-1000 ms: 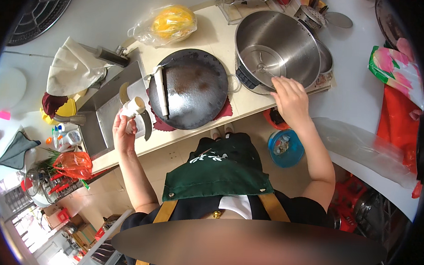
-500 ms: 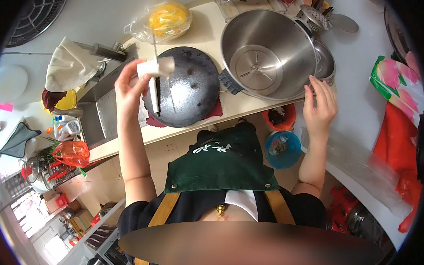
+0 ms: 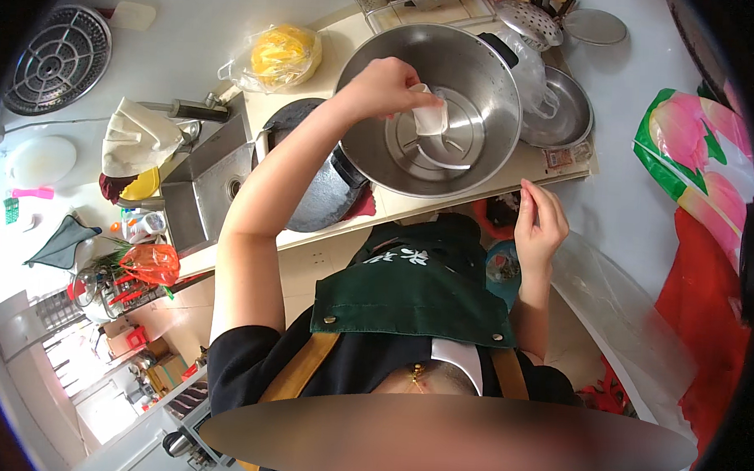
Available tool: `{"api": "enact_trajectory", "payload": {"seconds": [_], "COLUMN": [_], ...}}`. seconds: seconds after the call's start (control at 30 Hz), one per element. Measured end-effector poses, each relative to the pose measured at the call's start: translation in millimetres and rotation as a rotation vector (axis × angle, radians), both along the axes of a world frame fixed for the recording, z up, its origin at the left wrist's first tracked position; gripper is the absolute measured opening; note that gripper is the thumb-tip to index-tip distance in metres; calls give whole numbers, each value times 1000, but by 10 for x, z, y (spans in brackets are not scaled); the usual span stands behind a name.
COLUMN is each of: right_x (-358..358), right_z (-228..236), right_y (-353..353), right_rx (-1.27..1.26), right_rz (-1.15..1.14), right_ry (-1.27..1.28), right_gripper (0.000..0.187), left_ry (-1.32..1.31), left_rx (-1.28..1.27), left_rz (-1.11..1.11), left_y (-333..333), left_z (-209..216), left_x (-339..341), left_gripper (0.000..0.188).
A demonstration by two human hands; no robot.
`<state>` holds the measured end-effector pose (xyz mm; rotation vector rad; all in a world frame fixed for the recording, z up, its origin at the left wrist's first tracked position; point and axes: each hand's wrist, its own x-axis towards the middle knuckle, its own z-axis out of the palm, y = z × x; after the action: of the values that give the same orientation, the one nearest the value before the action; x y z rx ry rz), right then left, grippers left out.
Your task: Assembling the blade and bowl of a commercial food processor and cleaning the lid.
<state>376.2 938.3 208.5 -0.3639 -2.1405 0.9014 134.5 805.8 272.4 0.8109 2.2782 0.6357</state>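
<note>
My left hand is stretched over the large steel pot and closed around a small white cup-like piece. That piece hangs tilted inside the pot's opening; what it holds, if anything, is not visible. Below it, a pale curved streak shows near the pot's bottom, and I cannot tell whether it is a thing or a reflection. To the right of the pot, my right hand is raised in the air with loosely bent fingers, and nothing shows in it. The pot overlaps a dark round pan or lid at its left.
Left of the dark round piece is a metal sink. A yellow bundle in clear plastic lies on the far counter. Beside the pot sits a shallow steel pan with a clear bag. Below the counter stands a blue bin.
My left hand has gone right, carrying the white piece from above the dark round pan into the pot's opening. My right hand's fingers have drawn closer together. The whole view has shifted.
</note>
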Motion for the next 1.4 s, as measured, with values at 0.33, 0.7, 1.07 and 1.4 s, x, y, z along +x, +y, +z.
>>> {"api": "enact_trajectory", "payload": {"seconds": [0.33,0.7,1.07,1.4], "right_x": [221,-640,-882,-872], "right_z": [91,549,606,546], "right_y": [4,-328,-688,-611], "right_rx": [-45,142,206,64], "right_rz": [-66,156,101,5], "right_ry": [15,60,28,174], "right_gripper": [10,38,46,39], "left_ry": [306,534,559,-272], "left_rx": [-88,294,555,803], "left_rz": [-307,-421,-252,-206], "left_y": [222,-194,-336,-490], "left_z": [-470,516,471,393], "left_x": [-71,242,475,359], "left_gripper": [43,32,31,50]}}
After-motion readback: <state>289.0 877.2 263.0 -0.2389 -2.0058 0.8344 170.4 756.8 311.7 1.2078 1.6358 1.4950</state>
